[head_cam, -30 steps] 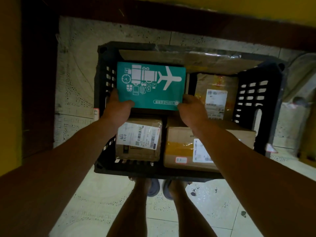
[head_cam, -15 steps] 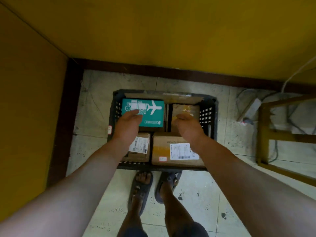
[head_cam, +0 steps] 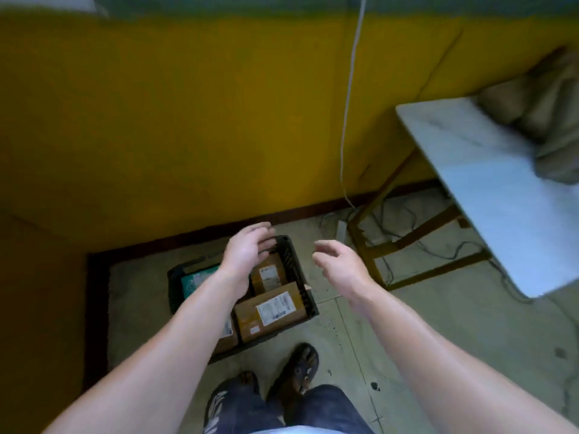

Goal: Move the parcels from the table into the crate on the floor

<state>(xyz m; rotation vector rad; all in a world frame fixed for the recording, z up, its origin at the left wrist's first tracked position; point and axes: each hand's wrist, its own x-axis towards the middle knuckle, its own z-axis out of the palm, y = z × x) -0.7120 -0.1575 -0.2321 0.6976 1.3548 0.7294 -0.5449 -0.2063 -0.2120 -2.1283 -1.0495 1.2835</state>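
Observation:
The black crate (head_cam: pixel 296 261) stands on the floor by the yellow wall, far below me. Inside it lie the teal parcel (head_cam: pixel 197 278) at the back left and brown cardboard parcels (head_cam: pixel 271 310) with white labels. My left hand (head_cam: pixel 247 253) hovers high above the crate, fingers loosely curved, holding nothing. To the right of the crate, my right hand (head_cam: pixel 340 264) is also raised and empty with relaxed fingers. The white table (head_cam: pixel 488 189) is at the right, with blurred brownish parcels (head_cam: pixel 545 108) on its far end.
A white cable (head_cam: pixel 349 98) hangs down the yellow wall to a power strip (head_cam: pixel 341 230) and loose wires on the floor under the table. The table's wooden legs (head_cam: pixel 407 236) stand right of the crate. My sandalled feet (head_cam: pixel 297 368) are just in front of the crate.
Both hands let go of the teal parcel, which now lies in the crate, and rose away from it. The view lifted and swung right, bringing the table into sight.

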